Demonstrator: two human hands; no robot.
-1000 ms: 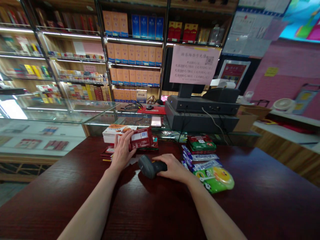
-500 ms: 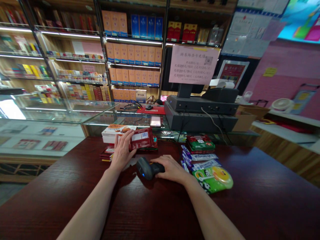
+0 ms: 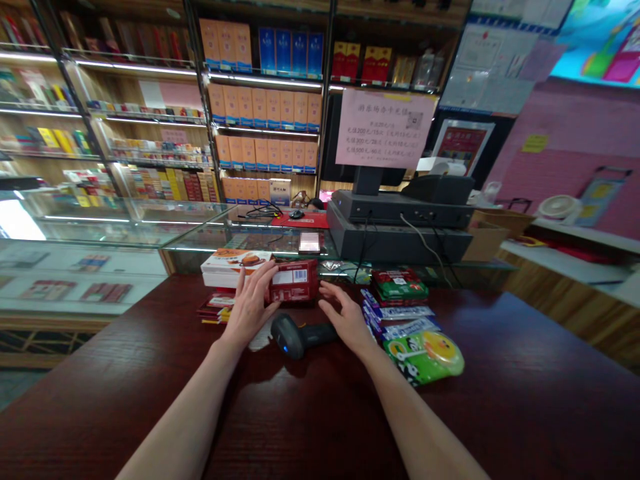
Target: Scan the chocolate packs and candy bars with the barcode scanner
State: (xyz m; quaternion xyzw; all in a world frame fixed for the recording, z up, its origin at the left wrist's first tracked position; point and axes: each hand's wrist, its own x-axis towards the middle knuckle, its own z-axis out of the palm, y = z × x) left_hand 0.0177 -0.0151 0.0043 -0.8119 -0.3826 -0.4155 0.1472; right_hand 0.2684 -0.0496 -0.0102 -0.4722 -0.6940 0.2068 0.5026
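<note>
My left hand (image 3: pixel 250 307) rests on the left end of a dark red packet (image 3: pixel 295 281) with a white barcode label, fingers wrapped on its edge. My right hand (image 3: pixel 345 319) is open, fingers spread, just right of the packet and apart from it. A dark grey barcode scanner (image 3: pixel 295 335) lies on the dark wooden counter (image 3: pixel 310 413) between my wrists, with a blue light on its head. Under and left of the packet lie flat red packets (image 3: pixel 216 307) and a white-and-orange box (image 3: pixel 235 263).
To the right lie a green-and-yellow bag (image 3: pixel 427 357), blue-white wrappers (image 3: pixel 400 320) and a green-red pack (image 3: pixel 400 283). A black register with monitor (image 3: pixel 400 227) stands behind. A glass display case (image 3: pixel 100 233) is at left, with stocked shelves (image 3: pixel 265 113) behind.
My right hand let go of the scanner, which now lies on the counter, and moved forward toward the red packet. My left hand stayed on the packet.
</note>
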